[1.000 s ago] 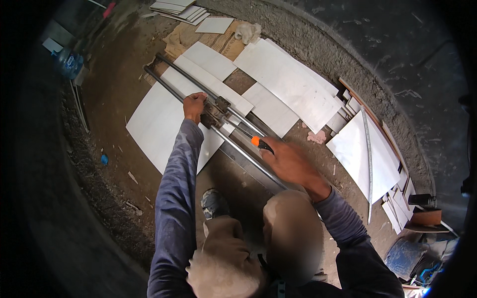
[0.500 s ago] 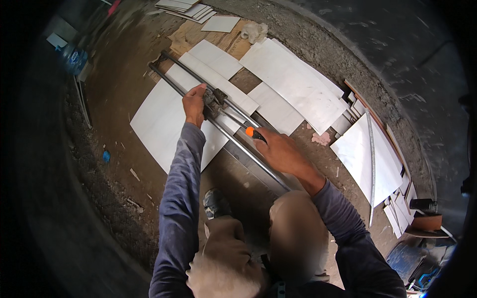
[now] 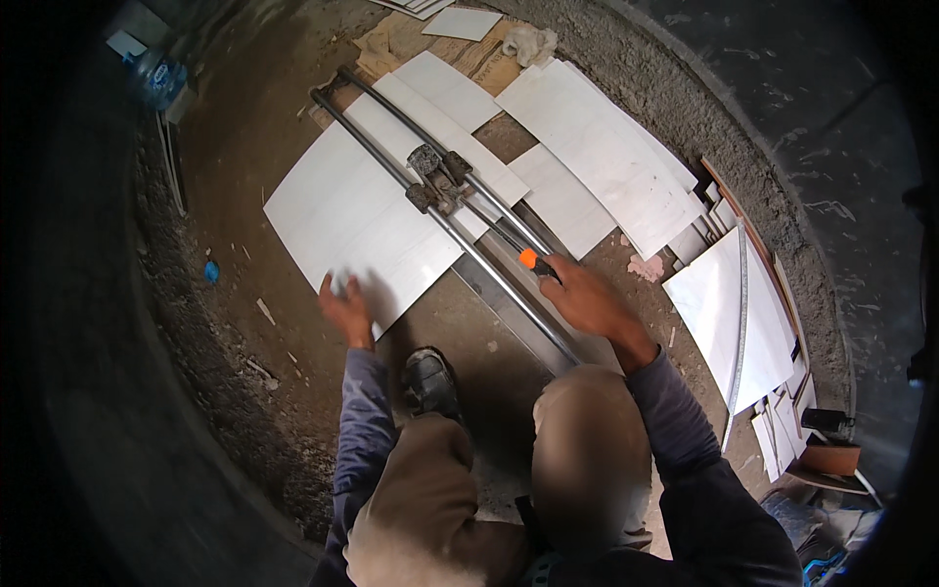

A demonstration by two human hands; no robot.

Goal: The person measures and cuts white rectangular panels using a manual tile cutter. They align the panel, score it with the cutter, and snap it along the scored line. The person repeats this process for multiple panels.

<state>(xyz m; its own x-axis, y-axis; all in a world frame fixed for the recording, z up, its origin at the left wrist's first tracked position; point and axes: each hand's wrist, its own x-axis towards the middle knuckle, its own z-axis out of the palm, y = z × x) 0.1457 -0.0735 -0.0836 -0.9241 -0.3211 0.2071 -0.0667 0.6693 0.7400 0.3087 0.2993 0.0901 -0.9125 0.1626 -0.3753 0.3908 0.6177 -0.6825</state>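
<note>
Left hand [image 3: 347, 309] has drawn back to the near edge of the white tile [image 3: 357, 220], splayed and holding nothing. That tile lies partly beneath steel rails [image 3: 364, 142] bearing a carriage [image 3: 424, 161]; rightmost, an orange-and-black handle [image 3: 529, 259] is gripped by the right hand [image 3: 595, 305].

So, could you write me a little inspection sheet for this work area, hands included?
Surface: brown floor, strewn with small scraps.
Job's things: two metal rails bearing a dark carriage, passing over a large white tile.
Clutter: crumpled white wad, small blue object, pile of white offcuts.
Hands: left hand open at the large tile's near edge, contact unclear; right hand closed around an orange-collared black handle.
Cables: nothing seen for certain; the lower right corner is hard to read.
Surroundings: rough grey ledge on the right, clear blue jug at far left.
</note>
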